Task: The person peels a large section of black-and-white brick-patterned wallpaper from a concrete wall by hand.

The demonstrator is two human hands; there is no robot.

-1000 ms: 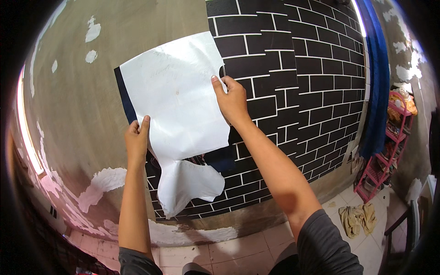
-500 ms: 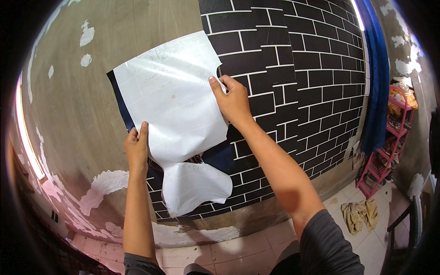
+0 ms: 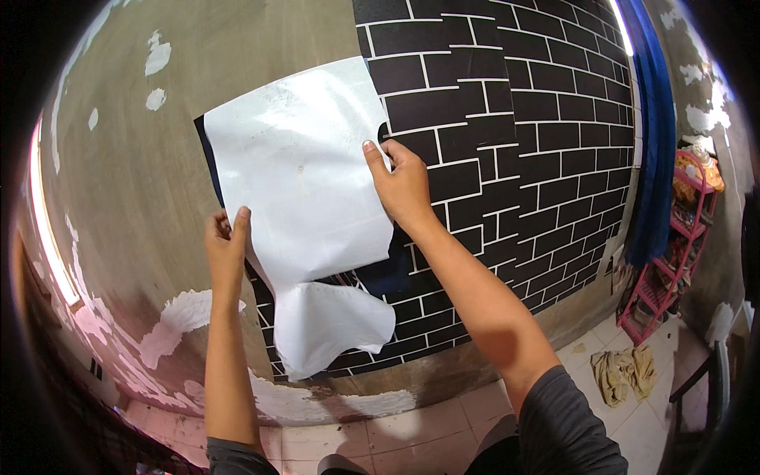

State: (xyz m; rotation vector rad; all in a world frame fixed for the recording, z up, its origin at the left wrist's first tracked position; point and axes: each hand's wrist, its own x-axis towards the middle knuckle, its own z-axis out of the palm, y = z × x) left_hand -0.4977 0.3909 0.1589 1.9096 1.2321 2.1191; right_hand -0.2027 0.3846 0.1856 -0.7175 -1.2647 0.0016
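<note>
A large sheet with a white back is held up in front of the wall, between my two hands. A dark navy edge shows along its left side. My left hand pinches the left edge, thumb on the white face. On the right edge my right hand grips the sheet with its thumb in front, just below a small notch. Under the hands the sheet creases, and a loose white flap hangs curled at the bottom. Black wallpaper with white brick lines covers the wall to the right.
Bare grey-brown plaster with white patches lies left of the wallpaper. A blue curtain hangs at the right, near a pink rack holding items. A crumpled tan cloth rests on the tiled floor.
My left hand has shifted slightly left, still on the sheet's edge. The lower flap has swung a little left. My right hand keeps its hold, and the view has moved slightly.
</note>
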